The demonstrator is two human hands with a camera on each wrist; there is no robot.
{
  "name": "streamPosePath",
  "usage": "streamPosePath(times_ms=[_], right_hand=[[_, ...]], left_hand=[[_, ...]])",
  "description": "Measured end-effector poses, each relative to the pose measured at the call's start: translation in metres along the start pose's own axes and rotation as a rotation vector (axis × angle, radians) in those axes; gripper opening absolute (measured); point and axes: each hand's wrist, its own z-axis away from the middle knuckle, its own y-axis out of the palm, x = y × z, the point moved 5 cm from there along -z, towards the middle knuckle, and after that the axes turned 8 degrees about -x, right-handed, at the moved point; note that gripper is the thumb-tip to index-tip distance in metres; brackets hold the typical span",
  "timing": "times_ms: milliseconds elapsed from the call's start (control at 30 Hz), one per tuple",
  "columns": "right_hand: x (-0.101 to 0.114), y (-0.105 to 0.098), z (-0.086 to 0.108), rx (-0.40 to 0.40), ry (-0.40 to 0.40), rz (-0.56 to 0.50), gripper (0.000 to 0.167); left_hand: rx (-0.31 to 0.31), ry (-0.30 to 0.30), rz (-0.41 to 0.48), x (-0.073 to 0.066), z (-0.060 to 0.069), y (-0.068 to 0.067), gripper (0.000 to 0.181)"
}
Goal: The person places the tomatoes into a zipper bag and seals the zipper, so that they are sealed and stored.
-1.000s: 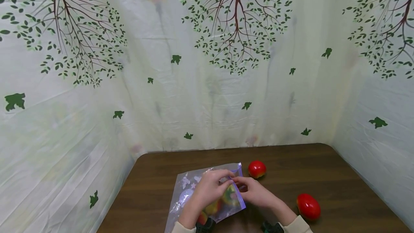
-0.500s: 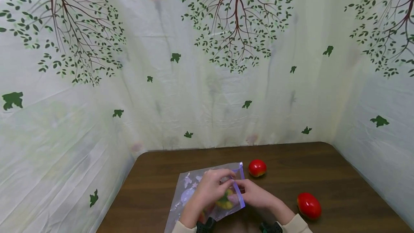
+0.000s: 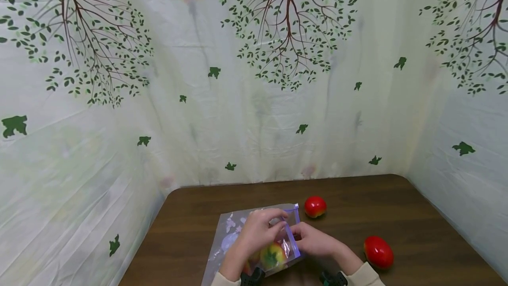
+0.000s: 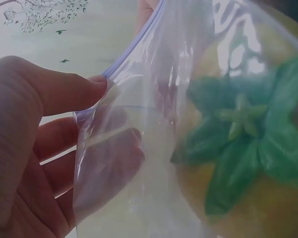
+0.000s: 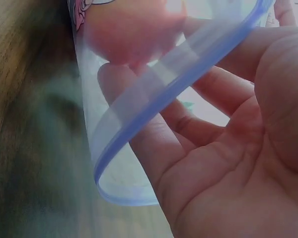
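A clear zip bag (image 3: 228,239) with a purple-blue zip edge lies on the table, its mouth towards the right. Inside it sits a shiny yellow and red fruit (image 3: 274,256) with a green leafy top; more fruit shows partly below the left hand. My left hand (image 3: 258,233) pinches the bag's rim between thumb and forefinger, the other fingers behind the film in the left wrist view. My right hand (image 3: 319,242) is at the mouth, its fingers (image 5: 156,136) stretched out and partly inside the bag, just below a red fruit (image 5: 131,32). Whether they touch it, I cannot tell.
Two loose shiny red fruits lie on the brown wooden table (image 3: 337,193): one red fruit (image 3: 315,207) behind the bag's mouth, another red fruit (image 3: 379,252) right of the right forearm. A pale curtain (image 3: 262,144) printed with trees and leaves surrounds the table.
My right hand has drawn back slightly to the right from deeper in the bag. The green-topped fruit inside now shows more clearly. My left hand stays on the rim.
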Motion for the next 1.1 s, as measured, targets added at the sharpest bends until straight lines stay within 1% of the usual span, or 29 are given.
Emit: streamPosePath(times_ms=[67, 200, 300, 467, 567, 700, 800, 967, 1100], right_hand=[[0.000, -0.001, 0.000, -0.002, 0.000, 0.009, 0.022], [0.000, -0.003, 0.001, -0.031, -0.013, 0.027, 0.023], [0.002, -0.007, 0.001, -0.075, -0.023, 0.048, 0.025], [0.008, -0.014, 0.002, -0.159, -0.008, 0.109, 0.023], [0.011, -0.016, 0.004, -0.184, 0.010, 0.106, 0.023], [0.014, -0.021, 0.006, -0.205, 0.023, 0.089, 0.024], [0.016, -0.027, 0.008, -0.234, 0.025, 0.104, 0.021], [0.020, -0.042, 0.014, -0.317, 0.037, 0.160, 0.022], [0.023, -0.054, 0.019, -0.410, 0.030, 0.241, 0.022]], left_hand=[[-0.005, 0.002, -0.004, 0.000, 0.001, 0.000, 0.012], [-0.017, 0.004, -0.005, 0.000, 0.002, 0.000, 0.013], [-0.021, 0.000, 0.010, 0.002, 0.003, -0.001, 0.013], [-0.023, -0.019, 0.039, 0.005, 0.003, -0.002, 0.014], [-0.025, -0.027, 0.032, 0.006, 0.003, -0.004, 0.014], [-0.034, -0.025, 0.002, 0.005, 0.002, -0.006, 0.013], [-0.039, -0.020, 0.004, 0.005, 0.002, -0.007, 0.013], [-0.041, -0.013, 0.009, 0.004, 0.001, -0.009, 0.011], [-0.040, -0.025, -0.013, 0.007, 0.000, -0.011, 0.011]])
